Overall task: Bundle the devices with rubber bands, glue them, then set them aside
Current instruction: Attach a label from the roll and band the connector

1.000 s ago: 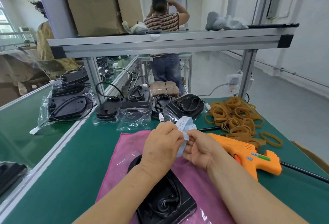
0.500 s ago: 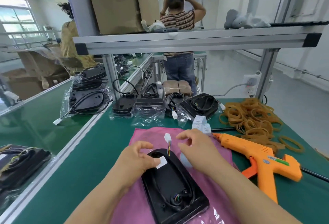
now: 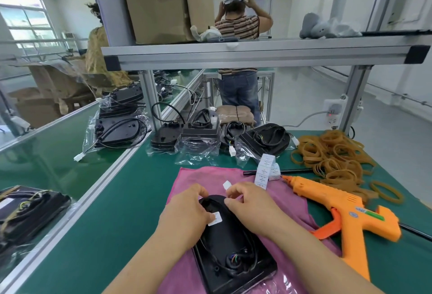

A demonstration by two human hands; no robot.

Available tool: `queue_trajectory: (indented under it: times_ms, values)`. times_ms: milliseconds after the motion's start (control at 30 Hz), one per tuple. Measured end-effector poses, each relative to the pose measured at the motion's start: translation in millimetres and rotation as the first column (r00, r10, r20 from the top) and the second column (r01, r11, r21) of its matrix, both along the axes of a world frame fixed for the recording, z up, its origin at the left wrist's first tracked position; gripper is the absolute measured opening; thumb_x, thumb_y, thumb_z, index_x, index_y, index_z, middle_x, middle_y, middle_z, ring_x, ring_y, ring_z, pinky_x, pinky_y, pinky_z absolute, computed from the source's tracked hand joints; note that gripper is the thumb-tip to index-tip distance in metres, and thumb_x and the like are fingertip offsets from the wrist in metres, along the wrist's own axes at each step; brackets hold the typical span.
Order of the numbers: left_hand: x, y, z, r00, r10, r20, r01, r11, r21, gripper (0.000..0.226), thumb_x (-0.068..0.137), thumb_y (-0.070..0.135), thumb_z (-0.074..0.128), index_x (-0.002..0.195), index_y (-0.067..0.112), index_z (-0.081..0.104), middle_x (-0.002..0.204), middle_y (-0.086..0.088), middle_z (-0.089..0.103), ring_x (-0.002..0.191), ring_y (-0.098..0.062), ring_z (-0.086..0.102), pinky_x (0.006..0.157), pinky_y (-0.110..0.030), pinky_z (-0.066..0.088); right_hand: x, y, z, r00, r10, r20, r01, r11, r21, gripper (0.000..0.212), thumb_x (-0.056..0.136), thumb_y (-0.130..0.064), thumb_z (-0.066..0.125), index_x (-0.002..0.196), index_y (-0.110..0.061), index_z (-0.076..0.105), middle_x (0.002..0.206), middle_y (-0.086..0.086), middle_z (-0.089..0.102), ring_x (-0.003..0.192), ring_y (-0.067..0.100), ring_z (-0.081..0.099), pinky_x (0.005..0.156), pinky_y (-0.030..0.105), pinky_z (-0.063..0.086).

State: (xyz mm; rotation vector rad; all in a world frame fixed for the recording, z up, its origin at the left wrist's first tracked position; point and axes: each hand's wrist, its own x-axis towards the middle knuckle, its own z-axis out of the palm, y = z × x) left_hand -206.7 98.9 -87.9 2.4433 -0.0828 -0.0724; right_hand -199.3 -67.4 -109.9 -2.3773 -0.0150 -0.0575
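The black device [image 3: 233, 244] lies on the pink cloth [image 3: 201, 177] on the worktop [image 3: 117, 223]. Its rounded end sits under both hands and its squarer end lies nearer the person, so the long axis runs away from them. The left hand [image 3: 187, 212] pinches a white label [image 3: 214, 219] over the device. The right hand [image 3: 251, 205] pinches the white connector [image 3: 226, 185] at its base.

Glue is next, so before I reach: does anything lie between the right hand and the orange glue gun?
Nothing visible does. Between the right hand and the glue gun lies only bare pink cloth; the white label strip stands farther back, by the nozzle. That hand is pinching the white connector.
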Motion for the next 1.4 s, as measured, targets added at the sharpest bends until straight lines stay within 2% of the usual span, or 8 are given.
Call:
queue_trajectory:
  times_ms: [267,567,667,767,833,1033,1167,1400]
  values:
    - [1.1,-5.6,-1.6,0.996,-0.009,0.091,-0.01,0.978,0.209,0.032,0.08,0.029,0.068,0.109,0.031,0.055,0.092,0.005,0.07,0.092,-0.02,0.065,0.079,-0.035,0.054,-4.3,8.8,-3.8,1.0,-0.031,0.0,0.031,0.996,-0.089,0.038,0.079,-0.046,0.071,0.112,-0.029,0.064,0.113,-0.007,0.055,0.103,0.013,0.059,0.09,0.03,0.046]
    - [3.0,-1.7,-8.2,0.986,-0.043,0.162,-0.016,0.939,0.343,0.048,0.078,0.057,0.071,0.113,0.035,0.049,0.105,0.011,0.06,0.101,-0.017,0.061,0.074,-0.031,0.047,-4.8,11.1,-10.2,0.999,-0.052,0.006,0.052,0.998,-0.032,0.052,0.073,-0.045,0.08,0.118,-0.028,0.06,0.112,-0.007,0.052,0.099,0.011,0.056,0.087,0.028,0.047]
    - [7.0,10.4,-14.4,0.998,-0.002,0.065,-0.009,0.984,0.177,0.053,0.07,0.051,0.082,0.109,0.036,0.049,0.107,0.011,0.044,0.102,-0.012,0.055,0.074,-0.027,0.042,-4.2,11.1,-10.3,0.998,-0.059,0.007,0.059,0.998,-0.021,0.051,0.072,-0.045,0.08,0.116,-0.029,0.06,0.11,-0.009,0.053,0.097,0.01,0.056,0.086,0.028,0.047]
    - [10.1,16.3,-23.7,0.991,0.018,-0.134,-0.058,0.95,-0.306,0.042,0.069,0.025,0.089,0.099,0.023,0.059,0.101,0.001,0.062,0.081,-0.008,0.063,0.063,-0.019,0.049,-3.2,11.6,-11.3,0.998,-0.058,0.007,0.058,0.998,-0.013,0.049,0.071,-0.043,0.079,0.114,-0.029,0.059,0.107,-0.01,0.052,0.093,0.009,0.055,0.083,0.026,0.046]
    - [9.5,13.3,-30.6,0.987,0.069,-0.147,-0.126,0.896,-0.425,0.031,0.073,0.018,0.084,0.096,0.021,0.063,0.093,-0.003,0.07,0.072,-0.01,0.067,0.06,-0.022,0.051,-2.8,13.2,-11.8,0.998,-0.058,0.007,0.059,0.998,-0.011,0.045,0.073,-0.041,0.077,0.112,-0.029,0.057,0.106,-0.011,0.05,0.092,0.008,0.053,0.081,0.024,0.044]
    - [4.1,6.2,-43.6,0.992,0.123,-0.005,-0.118,0.936,-0.331,0.033,0.078,0.034,0.079,0.101,0.032,0.055,0.108,0.001,0.059,0.102,-0.018,0.06,0.091,-0.041,0.051,-5.3,19.3,-14.2,0.996,-0.084,0.027,0.086,0.995,-0.055,0.036,0.08,-0.039,0.069,0.109,-0.03,0.05,0.103,-0.011,0.045,0.094,0.012,0.048,0.08,0.029,0.04]
    - [5.3,9.4,-39.5,0.998,0.067,0.011,-0.06,0.943,-0.327,0.035,0.078,0.032,0.082,0.103,0.028,0.058,0.105,0.007,0.064,0.095,-0.006,0.062,0.076,-0.019,0.048,-7.7,18.8,-14.9,0.994,-0.1,0.033,0.102,0.994,-0.049,0.036,0.081,-0.039,0.067,0.111,-0.028,0.051,0.106,-0.011,0.046,0.098,0.011,0.047,0.08,0.028,0.038]
    - [22.4,2.5,-30.4,0.999,-0.029,0.03,0.037,0.943,-0.33,0.032,0.076,0.024,0.085,0.102,0.027,0.066,0.093,0.007,0.073,0.078,0.004,0.066,0.063,-0.009,0.045,-8.4,-1.6,-0.5,0.994,-0.101,0.044,0.103,0.994,-0.042,0.037,0.079,-0.051,0.062,0.109,-0.03,0.054,0.101,-0.013,0.05,0.094,0.01,0.053,0.082,0.031,0.046]
